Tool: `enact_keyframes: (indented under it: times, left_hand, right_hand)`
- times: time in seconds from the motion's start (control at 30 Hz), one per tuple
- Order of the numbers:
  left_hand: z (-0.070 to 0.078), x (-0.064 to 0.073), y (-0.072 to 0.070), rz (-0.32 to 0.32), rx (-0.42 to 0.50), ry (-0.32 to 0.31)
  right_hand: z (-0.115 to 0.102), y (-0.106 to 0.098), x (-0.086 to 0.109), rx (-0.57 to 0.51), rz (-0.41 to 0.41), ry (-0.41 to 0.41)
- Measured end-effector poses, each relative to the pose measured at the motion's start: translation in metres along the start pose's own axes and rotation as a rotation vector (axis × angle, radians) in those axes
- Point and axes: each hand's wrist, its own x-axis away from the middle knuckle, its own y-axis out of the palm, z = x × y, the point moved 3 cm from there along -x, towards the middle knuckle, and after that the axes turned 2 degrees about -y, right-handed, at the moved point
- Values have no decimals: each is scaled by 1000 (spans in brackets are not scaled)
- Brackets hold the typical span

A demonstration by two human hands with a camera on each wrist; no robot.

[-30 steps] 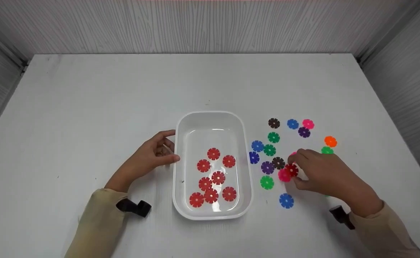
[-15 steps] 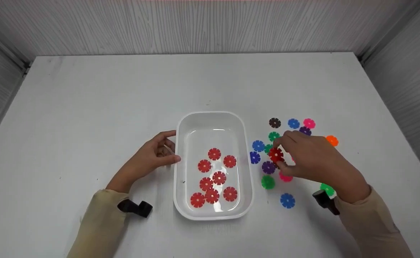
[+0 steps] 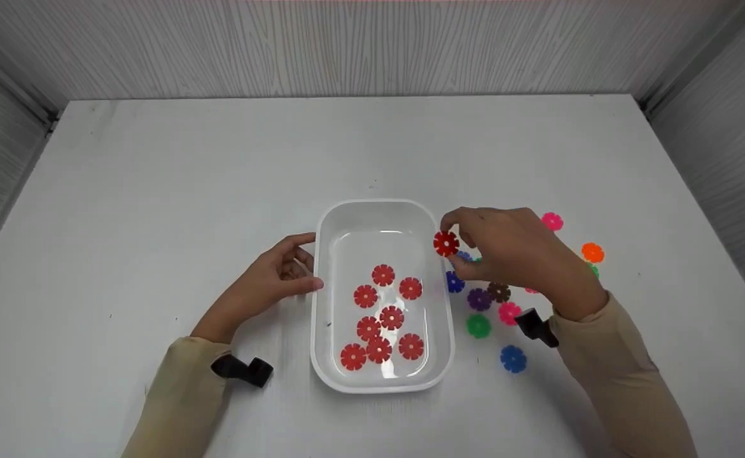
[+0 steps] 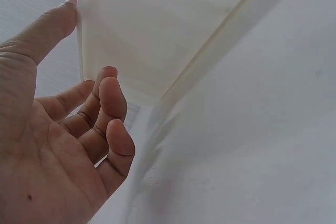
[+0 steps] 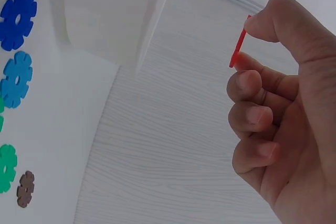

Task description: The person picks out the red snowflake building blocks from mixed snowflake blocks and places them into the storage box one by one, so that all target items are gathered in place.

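My right hand (image 3: pixel 506 245) pinches a red flower-shaped interlocking disc (image 3: pixel 446 243) between thumb and index finger, over the right rim of a white plastic tray (image 3: pixel 382 386). Seen edge-on in the right wrist view, the disc (image 5: pixel 241 41) is a thin red strip, with the other fingers curled below it. On the tray's left side, my left hand (image 3: pixel 277 273) touches the rim with thumb tip and index fingertip. Its remaining fingers are loosely bent beside the outer wall (image 4: pixel 142 35) in the left wrist view. Several red discs (image 3: pixel 392 317) lie in the tray's near half.
Right of the tray are scattered discs of other colours, among them a blue disc (image 3: pixel 513 359), a green disc (image 3: pixel 479 326) and an orange disc (image 3: pixel 593 252). The right hand covers part of this group. A wood-grain panel (image 3: pixel 372 48) stands behind the white table (image 3: pixel 175 159).
My right hand has lifted the red disc from among the scattered ones and carried it left and away from me to the tray's right rim. The left hand stays at the tray.
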Motion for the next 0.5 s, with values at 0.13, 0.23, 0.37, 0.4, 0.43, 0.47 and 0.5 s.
enact_keyframes:
  times: [0.13,0.23,0.37,0.4,0.43,0.47,0.5]
  left_hand:
    - [1,1,0,1,-12,-3]
    - [1,0,0,1,-12,-8]
    - [3,0,2,-4,-15,-4]
    - [3,-1,3,-6,-17,-2]
    - [3,-1,3,-7,-21,1]
    - [4,-2,4,-8,-23,5]
    - [4,-2,4,-8,-22,6]
  right_hand:
    - [-7,7,-13,-8,-9,-28]
    - [-12,13,-20,-13,-22,-46]
    - [-12,22,-29,13,-33,-34]
    - [-11,24,-30,16,-35,-26]
    - [-9,26,-31,15,-37,-11]
    - [-7,27,-31,12,-37,-4]
    - [-6,29,-31,4,-38,6]
